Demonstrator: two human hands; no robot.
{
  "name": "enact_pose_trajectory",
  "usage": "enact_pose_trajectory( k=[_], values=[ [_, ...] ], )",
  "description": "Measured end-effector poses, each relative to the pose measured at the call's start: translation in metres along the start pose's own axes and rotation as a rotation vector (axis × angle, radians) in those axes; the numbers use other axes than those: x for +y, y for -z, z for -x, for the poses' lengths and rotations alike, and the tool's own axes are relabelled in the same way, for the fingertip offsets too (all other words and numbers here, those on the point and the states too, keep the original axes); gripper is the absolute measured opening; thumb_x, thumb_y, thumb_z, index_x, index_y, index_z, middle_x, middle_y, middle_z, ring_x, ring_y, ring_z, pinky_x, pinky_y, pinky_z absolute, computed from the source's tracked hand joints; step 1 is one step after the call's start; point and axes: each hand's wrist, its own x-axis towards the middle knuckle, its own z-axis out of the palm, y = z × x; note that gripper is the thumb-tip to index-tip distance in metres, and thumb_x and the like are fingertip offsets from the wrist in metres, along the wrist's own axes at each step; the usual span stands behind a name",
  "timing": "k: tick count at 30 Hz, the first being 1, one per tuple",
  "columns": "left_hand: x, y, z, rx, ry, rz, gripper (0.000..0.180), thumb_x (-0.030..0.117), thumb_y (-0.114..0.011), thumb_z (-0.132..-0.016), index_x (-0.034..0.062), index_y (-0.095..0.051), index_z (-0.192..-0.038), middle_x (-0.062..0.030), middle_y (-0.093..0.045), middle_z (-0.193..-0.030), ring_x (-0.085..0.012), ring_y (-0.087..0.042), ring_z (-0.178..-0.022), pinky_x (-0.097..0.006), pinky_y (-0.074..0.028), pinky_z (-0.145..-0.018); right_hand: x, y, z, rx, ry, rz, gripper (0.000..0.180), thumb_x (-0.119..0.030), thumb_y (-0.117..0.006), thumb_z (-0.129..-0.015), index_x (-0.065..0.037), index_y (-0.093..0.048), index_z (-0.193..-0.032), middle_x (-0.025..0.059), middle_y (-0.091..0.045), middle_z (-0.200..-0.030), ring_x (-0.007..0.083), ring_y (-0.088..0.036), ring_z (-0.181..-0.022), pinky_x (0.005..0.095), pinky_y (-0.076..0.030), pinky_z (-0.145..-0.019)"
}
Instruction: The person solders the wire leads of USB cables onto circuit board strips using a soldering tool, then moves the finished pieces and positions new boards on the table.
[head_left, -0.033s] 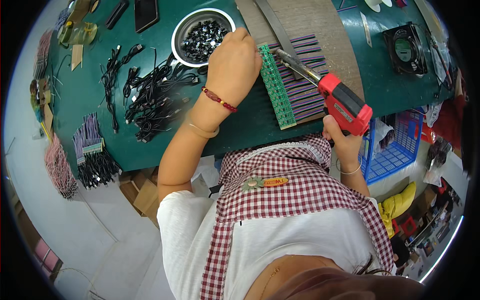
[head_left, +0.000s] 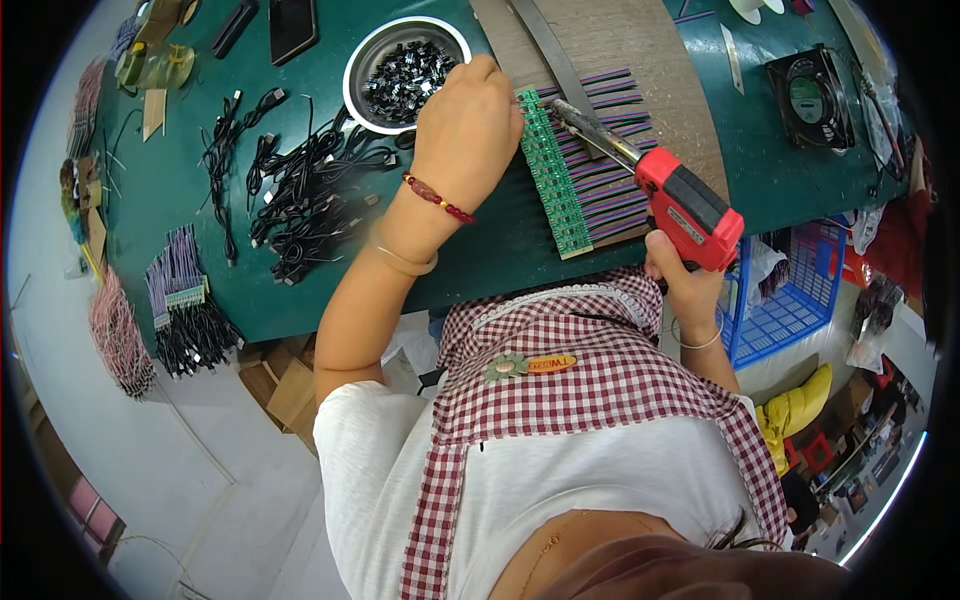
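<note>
Unmoved: right fingers (head_left: 659, 249) wrap soldering gun (head_left: 690, 208).

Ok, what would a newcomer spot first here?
Probably the red-and-black gun-shaped tool in the right hand, its metal tip at the far end of the green circuit board, right of centre. Next, the left hand, curled beside that same end. Then the metal bowl of small black parts, upper left of the board.
</note>
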Motion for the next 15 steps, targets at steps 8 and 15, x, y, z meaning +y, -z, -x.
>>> enact_pose_trajectory(
  k=[8, 15],
  values=[
    [-0.0062, 0.0019, -0.0034, -0.073, -0.069, -0.020, 0.006, 0.007, -0.059, -0.076, 0.0011, -0.058, -0.077, -0.0112, -0.054, -0.084, -0.0300, -0.056, -0.082, -0.038, -0.048, -0.070, -0.0006, -0.0023, 0.0007, 0.019, -0.100, -0.100, 0.024, -0.008, -0.072, -0.077, -0.001, -0.061, -0.097, 0.0017, -0.062, -0.087, 0.0085, -0.057, -0.075, 0.0245, -0.046, -0.068],
    [-0.0085, 0.0043, -0.0050, -0.094, -0.093, 0.002, 0.007, 0.009, -0.060, -0.077, 0.0018, -0.060, -0.078, -0.0105, -0.055, -0.084, -0.0297, -0.056, -0.083, -0.038, -0.048, -0.071, 0.0038, -0.0031, -0.0004, 0.012, 0.046, -0.004, 0.009, -0.005, -0.064, -0.082, 0.002, -0.059, -0.082, 0.0027, -0.055, -0.062, 0.0088, -0.051, -0.051, 0.0223, -0.040, -0.048]
  ],
)
